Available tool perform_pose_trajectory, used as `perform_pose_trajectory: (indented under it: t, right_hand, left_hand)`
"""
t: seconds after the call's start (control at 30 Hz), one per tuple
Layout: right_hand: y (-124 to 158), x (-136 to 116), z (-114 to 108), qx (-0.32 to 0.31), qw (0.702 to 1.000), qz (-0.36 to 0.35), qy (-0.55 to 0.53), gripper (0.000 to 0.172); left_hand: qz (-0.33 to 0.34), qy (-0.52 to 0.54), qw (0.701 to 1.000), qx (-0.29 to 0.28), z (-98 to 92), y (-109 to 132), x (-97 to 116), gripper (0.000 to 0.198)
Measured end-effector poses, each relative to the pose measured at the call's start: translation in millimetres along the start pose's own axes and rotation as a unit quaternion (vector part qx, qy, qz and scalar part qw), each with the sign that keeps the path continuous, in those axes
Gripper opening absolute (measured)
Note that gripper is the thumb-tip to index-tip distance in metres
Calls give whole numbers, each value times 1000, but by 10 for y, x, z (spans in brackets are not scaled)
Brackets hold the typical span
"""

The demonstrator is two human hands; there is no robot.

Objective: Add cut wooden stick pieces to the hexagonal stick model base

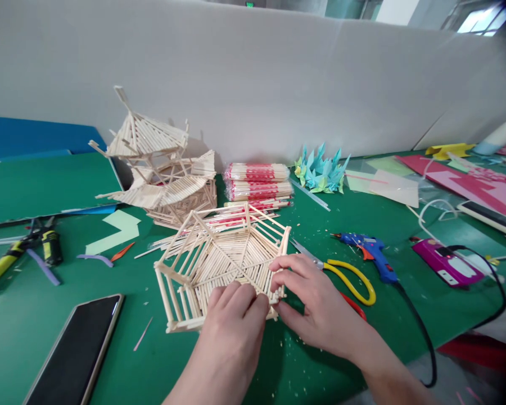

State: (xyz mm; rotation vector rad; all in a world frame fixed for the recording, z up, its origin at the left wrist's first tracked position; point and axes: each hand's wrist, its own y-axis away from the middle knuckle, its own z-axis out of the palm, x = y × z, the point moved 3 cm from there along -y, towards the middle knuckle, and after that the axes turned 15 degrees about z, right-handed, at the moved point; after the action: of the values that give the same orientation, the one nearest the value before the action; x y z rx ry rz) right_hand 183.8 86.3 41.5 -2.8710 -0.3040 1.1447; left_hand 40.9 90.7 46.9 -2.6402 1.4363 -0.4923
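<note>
A hexagonal frame of thin wooden sticks [219, 256] lies on the green mat [122, 360] in front of me. My left hand [231, 318] rests on its near edge with the fingertips curled over the sticks. My right hand [316, 301] pinches the frame's near right corner between thumb and fingers. Both hands touch the same lower rim, close together.
Behind the frame stands a taller stick-built roof model [156, 163] and bundles of wrapped chopsticks [257, 181]. Yellow-handled scissors [346, 278] and a blue glue gun [373, 253] lie right of my hand. A phone [78, 351] lies at the front left, pliers [21, 247] at the far left, paper cranes [320, 171] behind.
</note>
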Motion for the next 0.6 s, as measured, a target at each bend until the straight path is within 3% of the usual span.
perform_pose_trajectory:
  t: [0.6]
  right_hand:
    - [-3,-2,8,4,1000,2,-2,15]
  left_hand:
    - [51,-18,998,36,-2,24,-5,32]
